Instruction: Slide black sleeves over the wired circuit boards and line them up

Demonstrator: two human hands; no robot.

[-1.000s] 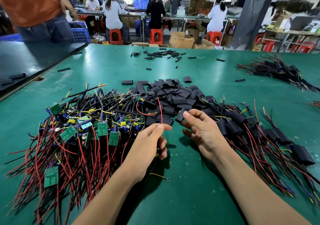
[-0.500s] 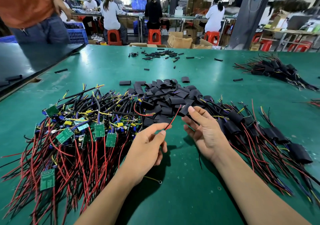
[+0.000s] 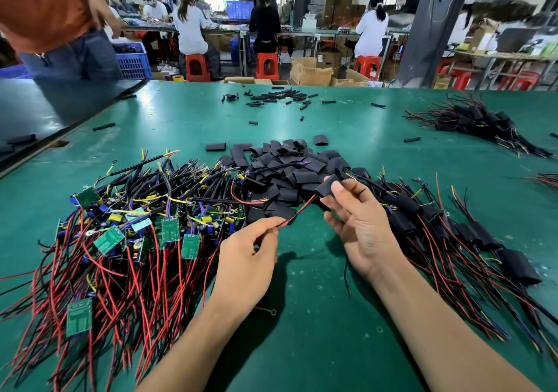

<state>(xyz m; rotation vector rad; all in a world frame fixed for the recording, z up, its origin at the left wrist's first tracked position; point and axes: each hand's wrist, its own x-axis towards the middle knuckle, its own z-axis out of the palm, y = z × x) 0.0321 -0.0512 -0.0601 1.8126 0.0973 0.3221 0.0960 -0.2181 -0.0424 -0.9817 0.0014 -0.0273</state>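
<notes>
1. I see my left hand [image 3: 244,258] pinching a red-and-black wire pair [image 3: 297,212] between thumb and forefinger, the other fingers curled under.
2. My right hand [image 3: 362,228] grips one black sleeve [image 3: 327,186] between thumb and fingertips, raised just above the green table [image 3: 302,346].
3. The wire pair slants up from the left hand to the sleeve's lower mouth; I cannot tell whether it is inside.
4. The pile of loose black sleeves [image 3: 280,171] lies just behind both hands.
5. The heap of bare wired circuit boards [image 3: 136,234] sits left of my left hand.
6. The sleeved boards [image 3: 471,234] lie in a row right of my right hand, wires trailing toward me.
</notes>
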